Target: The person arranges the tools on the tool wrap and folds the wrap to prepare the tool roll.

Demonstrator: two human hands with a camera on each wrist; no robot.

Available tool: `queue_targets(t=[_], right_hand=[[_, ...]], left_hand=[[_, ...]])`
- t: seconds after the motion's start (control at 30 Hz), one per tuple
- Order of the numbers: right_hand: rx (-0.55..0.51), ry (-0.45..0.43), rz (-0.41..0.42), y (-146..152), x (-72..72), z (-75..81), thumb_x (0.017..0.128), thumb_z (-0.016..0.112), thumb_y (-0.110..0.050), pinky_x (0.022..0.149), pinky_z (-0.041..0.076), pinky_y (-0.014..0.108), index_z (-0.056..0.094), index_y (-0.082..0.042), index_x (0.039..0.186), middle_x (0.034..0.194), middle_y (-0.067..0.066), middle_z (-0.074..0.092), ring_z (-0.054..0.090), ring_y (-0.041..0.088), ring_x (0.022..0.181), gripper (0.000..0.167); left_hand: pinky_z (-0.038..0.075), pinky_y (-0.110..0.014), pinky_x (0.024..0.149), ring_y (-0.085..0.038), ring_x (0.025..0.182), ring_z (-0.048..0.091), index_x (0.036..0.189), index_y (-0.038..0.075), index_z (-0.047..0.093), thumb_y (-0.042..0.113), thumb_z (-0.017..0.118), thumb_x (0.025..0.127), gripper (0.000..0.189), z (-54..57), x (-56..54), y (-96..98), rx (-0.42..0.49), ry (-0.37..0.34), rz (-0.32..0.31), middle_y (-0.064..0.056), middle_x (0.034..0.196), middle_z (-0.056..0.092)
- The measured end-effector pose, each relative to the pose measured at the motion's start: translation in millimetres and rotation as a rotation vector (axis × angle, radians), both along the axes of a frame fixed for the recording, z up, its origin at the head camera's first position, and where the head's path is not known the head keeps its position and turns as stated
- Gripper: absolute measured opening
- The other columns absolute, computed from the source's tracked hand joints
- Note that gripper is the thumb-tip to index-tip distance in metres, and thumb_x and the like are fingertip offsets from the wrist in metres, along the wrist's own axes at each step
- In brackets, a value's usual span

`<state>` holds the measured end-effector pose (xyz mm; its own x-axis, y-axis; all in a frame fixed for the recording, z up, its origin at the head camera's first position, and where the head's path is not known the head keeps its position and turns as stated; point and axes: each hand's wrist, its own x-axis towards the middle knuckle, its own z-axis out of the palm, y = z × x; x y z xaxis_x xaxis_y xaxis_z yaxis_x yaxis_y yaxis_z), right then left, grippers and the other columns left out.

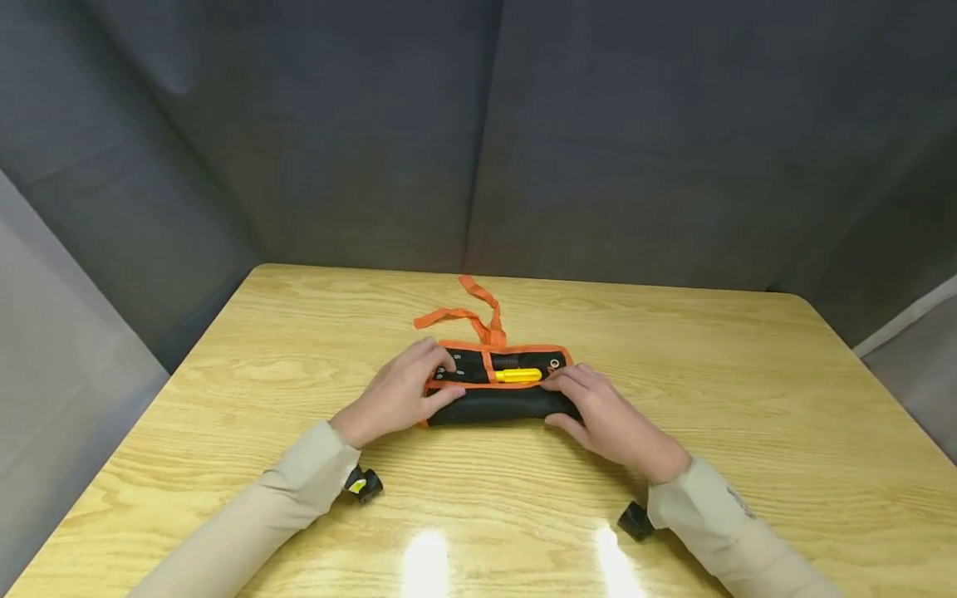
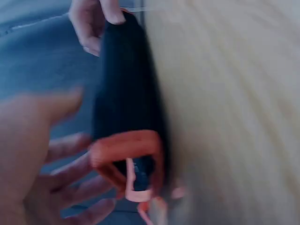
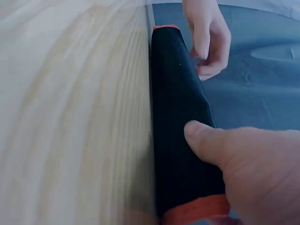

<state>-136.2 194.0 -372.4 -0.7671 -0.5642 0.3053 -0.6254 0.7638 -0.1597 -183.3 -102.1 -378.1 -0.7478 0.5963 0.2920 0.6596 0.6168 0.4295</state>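
A partly rolled black tool roll [image 1: 499,405] with orange edging lies on the table in the head view. In its open part a yellow handle [image 1: 518,375] shows beside an orange strap. My left hand [image 1: 407,386] is at the roll's left end; the left wrist view shows its thumb raised off the fabric and its fingers spread, blurred. At the other end my right hand [image 1: 601,415] grips the roll. Its thumb [image 3: 201,138] presses the black fabric in the right wrist view, while most of its fingers are hidden there.
Two orange ties [image 1: 478,314] extend from the roll's far edge across the wooden table [image 1: 695,357]. Dark grey curtains [image 1: 374,149] hang behind the table. A small black device [image 1: 364,483] sits at the left wrist, another [image 1: 635,522] at the right.
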Motion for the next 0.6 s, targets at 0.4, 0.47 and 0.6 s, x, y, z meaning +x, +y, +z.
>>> queue_targets(t=[0.4,0.47,0.6], right_hand=[[-0.044,-0.039,-0.029,0,1.4,-5.2,0.091,0.068,-0.015,0.085,0.052,0.038,0.06,-0.002,0.113,0.113,0.012,0.06,0.056,0.024,0.101,0.027],[-0.045,-0.053,-0.041,0,0.7,-5.6,0.092,0.065,-0.015,0.085,0.052,0.038,0.06,-0.002,0.115,0.113,0.012,0.06,0.057,0.023,0.102,0.026],[-0.057,-0.092,-0.055,-1,-2.0,-5.9,0.096,0.06,-0.015,0.086,0.052,0.04,0.059,0.0,0.119,0.112,0.013,0.062,0.059,0.024,0.102,0.027]], left_hand=[[0.049,-0.04,0.094,-0.024,0.11,0.058,0.123,0.007,0.057,0.026,0.073,0.087,0.044,1.2,7.4,6.3,-0.272,0.101,-0.182,-0.008,0.121,0.058],[0.05,-0.039,0.092,-0.023,0.109,0.059,0.124,0.006,0.057,0.023,0.07,0.09,0.041,1.7,5.5,4.8,-0.243,0.067,-0.192,-0.009,0.121,0.059],[0.05,-0.039,0.091,-0.023,0.108,0.061,0.125,0.006,0.055,0.019,0.065,0.093,0.035,6.3,-1.0,2.7,-0.181,-0.042,-0.211,-0.009,0.121,0.061]])
